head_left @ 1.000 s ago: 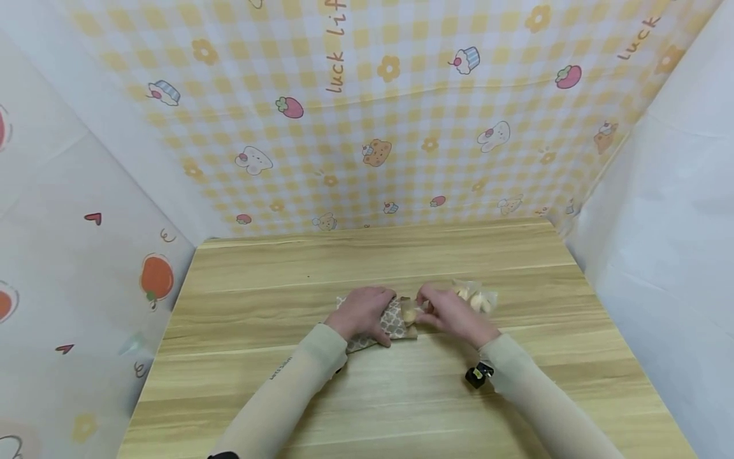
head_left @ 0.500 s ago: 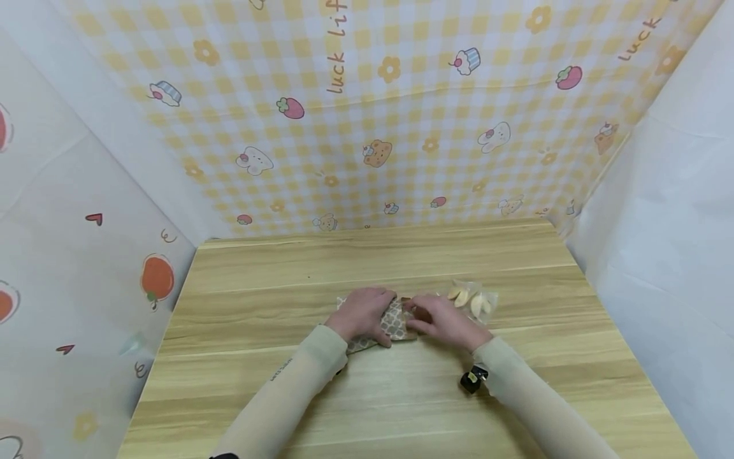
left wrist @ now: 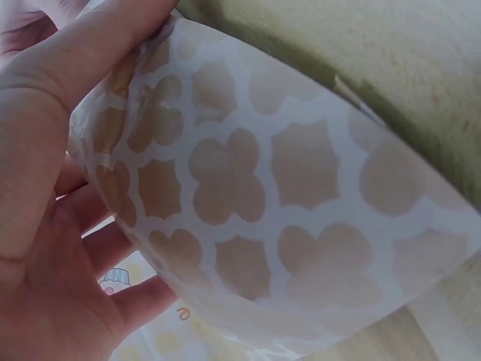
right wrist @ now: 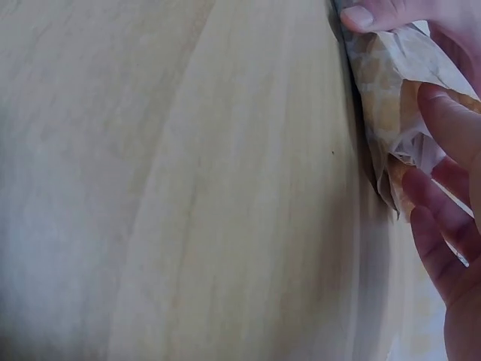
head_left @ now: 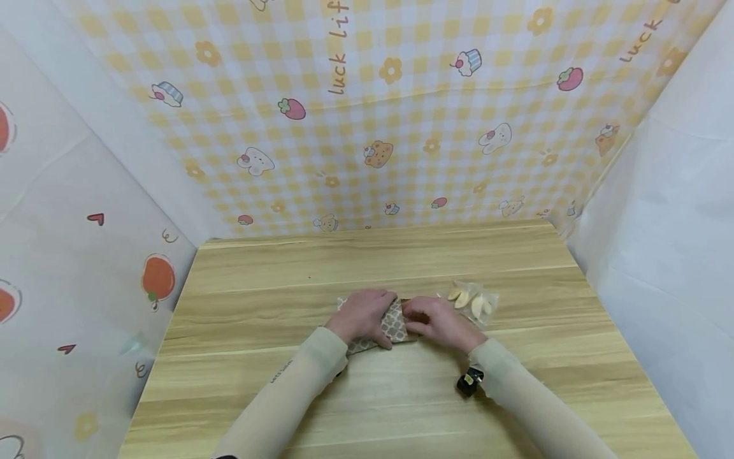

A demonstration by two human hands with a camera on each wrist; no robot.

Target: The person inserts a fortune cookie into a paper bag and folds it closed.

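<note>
A brown-and-white patterned paper bag point(head_left: 394, 322) lies flat on the wooden table, its mouth facing right. My left hand point(head_left: 362, 313) spans the bag and holds it between thumb and fingers; in the left wrist view the paper point(left wrist: 233, 188) bulges beside that hand. At the mouth is my right hand point(head_left: 438, 322), fingers bent. The right wrist view shows its thumb point(right wrist: 445, 113) by the upper lip and fingertips by the lower one. Between them a bit of clear plastic packet point(right wrist: 413, 147) shows inside the mouth; most of it is hidden.
Just right of my right hand lie clear packets point(head_left: 477, 306) with pale crescent-shaped pieces that look like fortune cookies. A wooden table point(head_left: 264, 268) spans the scene, with a yellow checked cloth point(head_left: 344, 185) behind and white sheets at both sides.
My right hand has moved left to the bag's mouth, taking a clear packet with a pale piece into it. More of the packets on the right is uncovered. My left hand keeps its place.
</note>
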